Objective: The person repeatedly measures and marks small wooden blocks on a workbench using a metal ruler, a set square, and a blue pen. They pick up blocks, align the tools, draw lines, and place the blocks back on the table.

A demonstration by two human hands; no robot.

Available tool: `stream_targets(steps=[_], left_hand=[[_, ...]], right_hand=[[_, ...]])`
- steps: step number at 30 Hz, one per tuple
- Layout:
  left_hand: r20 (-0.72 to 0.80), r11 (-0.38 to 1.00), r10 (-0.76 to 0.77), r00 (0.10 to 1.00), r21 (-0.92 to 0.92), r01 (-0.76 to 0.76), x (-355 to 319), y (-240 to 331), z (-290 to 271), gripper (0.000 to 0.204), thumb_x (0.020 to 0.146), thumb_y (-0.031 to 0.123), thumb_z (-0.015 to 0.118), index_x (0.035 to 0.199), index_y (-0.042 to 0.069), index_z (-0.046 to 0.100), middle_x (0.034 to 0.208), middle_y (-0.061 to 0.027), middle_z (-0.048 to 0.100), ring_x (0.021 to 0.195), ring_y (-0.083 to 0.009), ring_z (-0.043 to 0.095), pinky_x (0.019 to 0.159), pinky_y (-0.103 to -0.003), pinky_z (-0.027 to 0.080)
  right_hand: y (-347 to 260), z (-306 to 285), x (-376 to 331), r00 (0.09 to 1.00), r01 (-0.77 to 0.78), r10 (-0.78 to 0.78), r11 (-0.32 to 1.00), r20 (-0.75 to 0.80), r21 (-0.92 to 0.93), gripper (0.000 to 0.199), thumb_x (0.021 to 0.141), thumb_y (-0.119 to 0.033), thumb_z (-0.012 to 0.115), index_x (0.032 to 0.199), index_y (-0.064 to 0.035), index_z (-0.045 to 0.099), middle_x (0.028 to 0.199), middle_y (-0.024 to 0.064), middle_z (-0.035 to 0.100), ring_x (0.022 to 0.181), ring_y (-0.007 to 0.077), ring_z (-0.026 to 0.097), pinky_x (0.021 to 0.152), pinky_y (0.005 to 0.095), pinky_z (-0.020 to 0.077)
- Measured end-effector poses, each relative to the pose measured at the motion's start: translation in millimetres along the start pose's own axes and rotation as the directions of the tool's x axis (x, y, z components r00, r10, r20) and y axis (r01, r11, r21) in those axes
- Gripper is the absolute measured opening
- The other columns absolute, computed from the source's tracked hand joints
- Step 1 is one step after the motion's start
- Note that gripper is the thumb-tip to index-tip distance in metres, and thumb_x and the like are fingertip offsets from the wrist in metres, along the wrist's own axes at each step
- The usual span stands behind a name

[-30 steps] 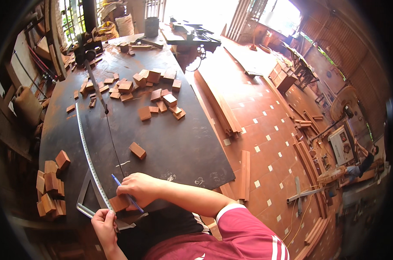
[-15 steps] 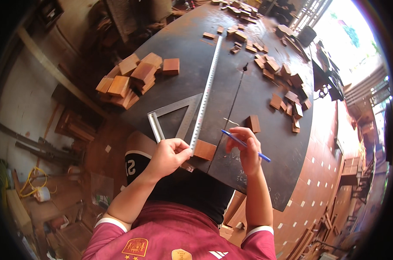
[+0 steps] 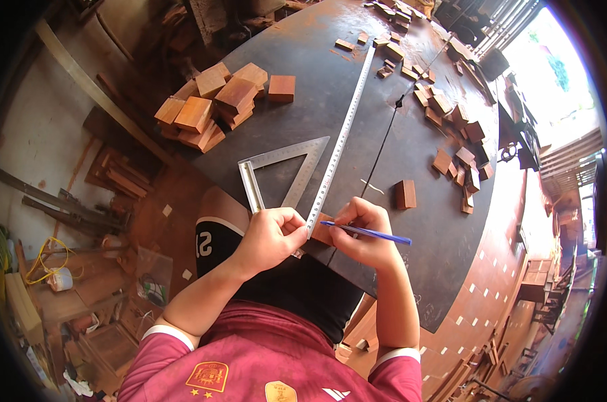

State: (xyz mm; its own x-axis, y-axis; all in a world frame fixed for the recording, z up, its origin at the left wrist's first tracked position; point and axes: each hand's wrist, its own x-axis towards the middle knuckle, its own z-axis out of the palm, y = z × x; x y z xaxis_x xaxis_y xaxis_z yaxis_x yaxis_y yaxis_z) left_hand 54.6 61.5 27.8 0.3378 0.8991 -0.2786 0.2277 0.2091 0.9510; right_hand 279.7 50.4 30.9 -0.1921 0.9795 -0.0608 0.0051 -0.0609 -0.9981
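Observation:
My left hand [image 3: 270, 239] pinches the near end of a long metal ruler [image 3: 343, 130], which runs away from me across the dark table. Thumb and fingers of my right hand [image 3: 367, 231] close round a blue pen [image 3: 392, 237], its tip pointing left at a reddish wood block [image 3: 322, 232]. This block lies by the table's near edge, right beside the ruler, partly hidden by my right hand. To the left of the ruler, a triangular metal square [image 3: 252, 187] lies flat, close to my left hand.
A pile of wood blocks [image 3: 195, 114] stands at the left, with a single block [image 3: 281, 88] beside it. Another block [image 3: 405, 194] is right of my right hand. Many scattered pieces [image 3: 441, 105] cover the far right. A dark cord or line [image 3: 388, 131] crosses the dark tabletop [image 3: 444, 254].
My right hand has moved left and down, bringing the pen tip from above the table to the block by the ruler. My left hand keeps hold of the ruler's end. The view has shifted slightly.

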Motion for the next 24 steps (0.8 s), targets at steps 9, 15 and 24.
stream_targets(steps=[9, 15, 24], left_hand=[[-0.007, 1.0, 0.0, 1.0, 0.008, 0.0, -2.3, 9.5, 0.4, 0.011, 0.093, 0.008, 0.073, 0.089, -0.002, 0.071, 0.075, -0.0042, 0.072, 0.065, -0.0065, 0.066, 0.061, -0.023, 0.053], [-0.009, 0.999, -0.014, 1.0, -0.029, 0.013, -3.1, 6.5, 0.9, 0.01, 0.092, 0.009, 0.074, 0.088, -0.001, 0.072, 0.075, -0.0015, 0.071, 0.066, -0.0043, 0.063, 0.06, -0.022, 0.051], [-0.021, 0.999, 0.029, 0.999, -0.022, -0.03, -1.7, 4.9, 1.2, 0.01, 0.091, 0.006, 0.072, 0.086, -0.003, 0.071, 0.072, -0.0061, 0.072, 0.061, -0.008, 0.067, 0.056, -0.024, 0.054]], right_hand=[[1.8, 6.6, -3.0, 0.986, 0.161, -0.164, 0.948, 0.014, -0.275, 0.022, 0.079, 0.002, 0.078, 0.072, -0.0016, 0.057, 0.07, 0.0045, 0.067, 0.062, 0.0054, 0.061, 0.053, 0.0232, 0.0463], [1.1, 4.6, -0.9, 0.987, 0.158, -0.154, 0.949, 0.036, -0.273, 0.019, 0.079, 0.002, 0.078, 0.072, 0.0001, 0.059, 0.07, 0.0061, 0.068, 0.062, 0.0079, 0.064, 0.055, 0.0235, 0.0485], [4.3, 9.0, 1.3, 0.984, 0.172, -0.177, 0.954, 0.002, -0.246, 0.021, 0.078, -0.003, 0.081, 0.071, 0.0005, 0.062, 0.061, 0.0048, 0.065, 0.057, 0.0053, 0.061, 0.05, 0.024, 0.0462]])
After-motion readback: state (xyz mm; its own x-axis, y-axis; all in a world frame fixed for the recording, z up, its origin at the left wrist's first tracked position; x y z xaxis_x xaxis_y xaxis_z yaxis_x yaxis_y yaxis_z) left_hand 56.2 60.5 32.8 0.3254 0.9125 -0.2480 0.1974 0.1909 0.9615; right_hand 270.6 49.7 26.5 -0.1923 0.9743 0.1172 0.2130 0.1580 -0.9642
